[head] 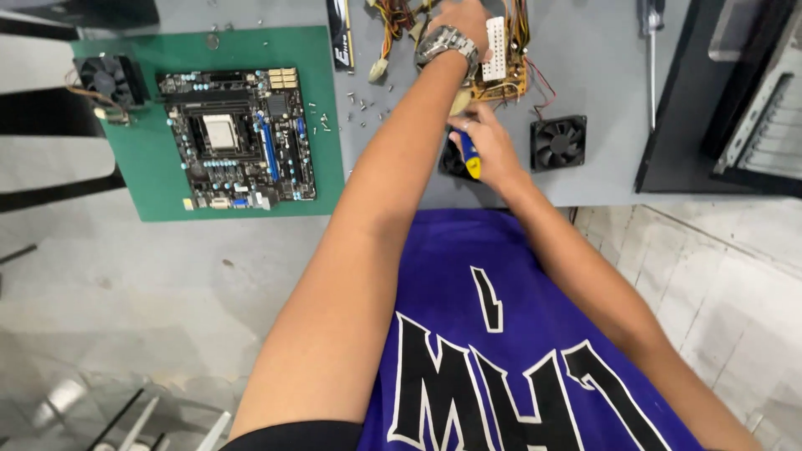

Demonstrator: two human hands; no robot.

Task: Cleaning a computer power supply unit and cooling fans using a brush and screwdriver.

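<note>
- Left hand (462,18) is at the far edge of the grey tabletop (585,179), wristwatch (447,42) on the wrist, resting on a tan circuit board (499,83) tangled in yellow and red wires (394,15).
- Left fingers are curled down onto the board and wires; I can't tell whether they actually clamp anything, the top of the frame cuts them off.
- Right hand (489,150) sits nearer, just this side of the board, fingers closed around a screwdriver (471,157) with a blue and yellow handle. Its tip is hidden.
- Under the right hand a black fan (451,163) is mostly covered; a second black fan (558,142) lies just to its right, apart from the hand.
- Left of the arms: green mat (150,184) carrying a motherboard (238,138), a cooler fan (104,79) at the mat's far left corner.
- Loose screws (363,108) are scattered between mat and board.
- A memory stick (339,35) lies at the far edge, beside the mat.
- A long screwdriver (652,50) lies far right, next to an open black computer case (727,108).
</note>
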